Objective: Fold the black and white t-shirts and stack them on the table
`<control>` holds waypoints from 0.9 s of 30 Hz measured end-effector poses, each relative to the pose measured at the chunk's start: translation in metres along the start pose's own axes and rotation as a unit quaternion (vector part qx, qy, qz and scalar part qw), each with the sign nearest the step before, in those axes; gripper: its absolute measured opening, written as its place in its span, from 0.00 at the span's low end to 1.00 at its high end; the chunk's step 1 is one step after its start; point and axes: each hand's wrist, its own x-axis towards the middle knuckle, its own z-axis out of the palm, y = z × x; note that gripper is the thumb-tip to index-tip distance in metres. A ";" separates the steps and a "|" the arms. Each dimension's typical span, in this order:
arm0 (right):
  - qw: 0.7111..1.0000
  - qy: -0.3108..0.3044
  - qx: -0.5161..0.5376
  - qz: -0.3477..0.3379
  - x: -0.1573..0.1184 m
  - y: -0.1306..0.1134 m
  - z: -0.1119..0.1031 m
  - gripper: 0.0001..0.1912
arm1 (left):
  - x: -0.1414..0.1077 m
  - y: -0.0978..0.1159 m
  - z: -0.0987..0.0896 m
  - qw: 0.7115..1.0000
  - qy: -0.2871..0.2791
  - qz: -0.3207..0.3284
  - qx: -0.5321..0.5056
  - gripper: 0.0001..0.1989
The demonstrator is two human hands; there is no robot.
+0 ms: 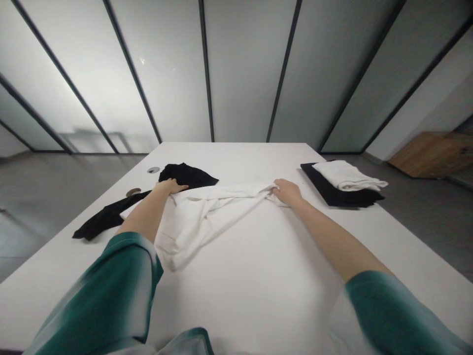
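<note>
1. Your right hand is pinching the white garment: fingers bunched around a gathered twist of the fabric, which runs as a taut-looking band across toward your other hand.
2. Your left hand is palm down on the far edge of that same garment, fingers curled over. Honestly can't tell if it's gripping or just resting there.
3. The garment itself sits crumpled on the bench, left of center, right in front of you and between your hands. One loose bunch hangs toward you.
4. Just beside your left hand there's a black garment, with a long black sleeve-like stretch partly under the white one.
5. Over on the right, well apart from your hands, a folded white cloth sits on a folded black cloth.
6. Near the far left edge of the bench are a round grommet and a small brown object, too small to make out.
7. Teal-and-white sleeves cover your upper arms.
</note>
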 end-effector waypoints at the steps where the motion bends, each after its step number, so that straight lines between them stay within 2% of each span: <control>1: 0.998 0.016 0.015 0.060 0.002 0.016 0.002 0.20 | -0.006 -0.004 -0.001 1.000 -0.002 -0.020 0.016 0.38; 2: 0.993 0.031 0.031 0.111 0.003 0.029 0.003 0.23 | -0.012 -0.007 -0.002 0.999 0.013 -0.039 0.036 0.37; 4: 0.982 0.065 0.054 0.170 0.004 0.045 0.007 0.28 | -0.024 -0.003 -0.004 0.992 0.088 -0.046 0.083 0.34; 6: 0.978 0.110 0.054 0.166 0.003 0.048 0.010 0.30 | -0.034 0.008 -0.005 0.983 0.145 -0.019 0.111 0.28; 8: 0.980 0.151 0.041 0.124 0.000 0.039 0.011 0.28 | -0.043 0.022 -0.005 0.986 0.125 0.013 0.110 0.25; 10: 0.985 0.148 0.035 0.080 -0.004 0.023 0.010 0.26 | -0.051 0.032 -0.001 0.993 0.062 0.014 0.095 0.28; 12: 0.993 0.099 0.036 0.058 -0.009 0.004 0.011 0.29 | -0.056 0.033 0.004 0.997 0.005 -0.004 0.080 0.34; 15: 0.997 0.032 0.032 0.058 -0.015 -0.018 0.018 0.39 | -0.057 0.019 0.013 0.997 -0.020 -0.020 0.067 0.38; 18: 0.999 0.006 0.024 0.042 -0.015 -0.019 0.028 0.46 | -0.050 -0.002 0.015 0.998 -0.007 -0.018 0.063 0.37; 20: 1.000 -0.007 0.027 0.008 -0.010 -0.007 0.032 0.45 | -0.043 -0.011 0.013 0.998 -0.004 -0.022 0.062 0.36; 22: 1.000 -0.006 0.030 -0.006 -0.004 0.009 0.032 0.41 | -0.039 -0.011 0.010 0.997 0.011 -0.038 0.071 0.33; 25: 0.997 0.053 0.018 0.061 0.006 0.019 0.021 0.38 | -0.042 0.013 0.006 0.991 0.094 -0.013 0.091 0.28; 27: 0.991 0.102 0.011 0.089 0.009 0.009 0.013 0.31 | -0.052 0.041 0.006 0.988 0.122 0.065 0.072 0.26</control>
